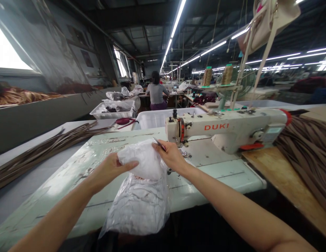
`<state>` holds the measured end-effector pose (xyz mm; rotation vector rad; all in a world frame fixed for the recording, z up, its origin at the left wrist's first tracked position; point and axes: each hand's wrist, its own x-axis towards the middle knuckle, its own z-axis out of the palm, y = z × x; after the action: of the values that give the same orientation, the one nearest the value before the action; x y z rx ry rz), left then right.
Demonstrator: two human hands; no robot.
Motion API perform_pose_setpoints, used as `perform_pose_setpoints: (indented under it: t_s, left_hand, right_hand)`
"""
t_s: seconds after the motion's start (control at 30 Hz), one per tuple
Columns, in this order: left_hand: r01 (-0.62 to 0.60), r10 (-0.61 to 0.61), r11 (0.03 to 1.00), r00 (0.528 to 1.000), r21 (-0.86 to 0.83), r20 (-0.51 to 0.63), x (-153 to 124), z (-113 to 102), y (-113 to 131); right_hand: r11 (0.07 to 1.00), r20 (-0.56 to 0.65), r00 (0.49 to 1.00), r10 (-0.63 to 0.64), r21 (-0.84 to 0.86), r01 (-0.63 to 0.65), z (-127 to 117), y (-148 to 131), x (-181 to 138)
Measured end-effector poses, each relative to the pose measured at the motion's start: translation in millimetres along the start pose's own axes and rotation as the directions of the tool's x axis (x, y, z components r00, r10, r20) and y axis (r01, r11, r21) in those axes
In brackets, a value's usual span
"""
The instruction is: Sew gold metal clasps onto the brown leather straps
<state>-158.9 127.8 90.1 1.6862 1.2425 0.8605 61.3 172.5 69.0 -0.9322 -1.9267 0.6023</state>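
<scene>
My left hand [120, 166] grips the left edge of a white bundle [143, 157], thumb on top and fingers behind it. Below hangs a clear plastic bag [139, 210] with white, soft-looking contents, draped over the front edge of the pale green sewing table [212, 178]. At the bundle's right side, my right hand [170, 154] is closed around small thread snips [159, 143], their pointed blades sticking out to the upper left. Just beyond that hand stands the head of a white DUKI sewing machine [217, 126].
Long brown strips [47, 148] lie on the left surface, and more brown strips [307, 147] hang at the right. White tubs [152, 119] stand behind the table. Thread cones [227, 74] rise behind the machine. A person [157, 92] sits farther off, back turned.
</scene>
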Motion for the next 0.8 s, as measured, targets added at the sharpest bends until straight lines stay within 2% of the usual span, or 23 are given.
perform_pose_setpoints:
  t_s: [0.07, 0.13, 0.23, 0.3, 0.37, 0.47, 0.57, 0.67, 0.73, 0.8]
  left_hand:
    - [-0.014, 0.012, 0.999, 0.999, -0.046, -0.043, 2.0, 2.9, -2.2]
    - [-0.040, 0.030, 0.992, 0.996, -0.118, -0.082, 4.6, 7.3, -7.4]
    - [-0.093, 0.067, 0.968, 0.991, -0.232, -0.117, 8.4, 15.0, -15.1]
    - [-0.113, 0.077, 0.957, 0.987, -0.267, -0.143, 10.0, 19.1, -15.4]
    - [-0.114, 0.064, 0.952, 0.982, -0.283, -0.180, 10.3, 21.0, -11.0]
    - [-0.115, 0.041, 0.942, 0.972, -0.315, -0.233, 8.3, 18.8, -1.5]
    - [-0.030, -0.011, 0.965, 0.987, -0.259, -0.158, 4.4, 14.8, 1.5]
    - [0.086, -0.088, 0.994, 0.996, -0.067, -0.033, 1.5, 14.5, -5.8]
    - [0.119, -0.115, 0.986, 0.993, 0.114, -0.038, 1.2, 15.8, -13.0]
    - [0.102, -0.082, 0.957, 0.993, 0.272, -0.082, 1.9, 16.9, -18.3]
  right_hand:
    - [0.999, 0.064, 0.998, 0.009, -0.047, -0.006, 0.5, 4.4, 0.7]
    - [0.997, 0.177, 0.984, 0.003, -0.077, 0.011, -3.4, 8.4, 0.2]
    - [0.990, 0.404, 0.915, -0.019, -0.120, 0.074, -12.2, 11.6, -2.6]
    - [0.973, 0.474, 0.880, -0.016, -0.195, 0.123, -16.1, 11.4, -4.1]
    - [0.949, 0.441, 0.898, -0.002, -0.281, 0.140, -18.2, 9.7, -3.4]
    - [0.941, 0.293, 0.956, 0.001, -0.324, 0.098, -19.8, 6.4, 2.6]
    - [0.953, 0.185, 0.983, 0.001, -0.299, 0.056, -18.9, 7.1, 10.1]
    - [0.962, 0.187, 0.981, 0.047, -0.273, 0.006, -15.0, 12.3, 13.2]
    - [0.961, 0.198, 0.976, 0.092, -0.273, -0.035, -14.2, 15.2, 12.1]
    - [0.963, 0.223, 0.968, 0.113, -0.266, -0.051, -16.5, 15.6, 10.1]
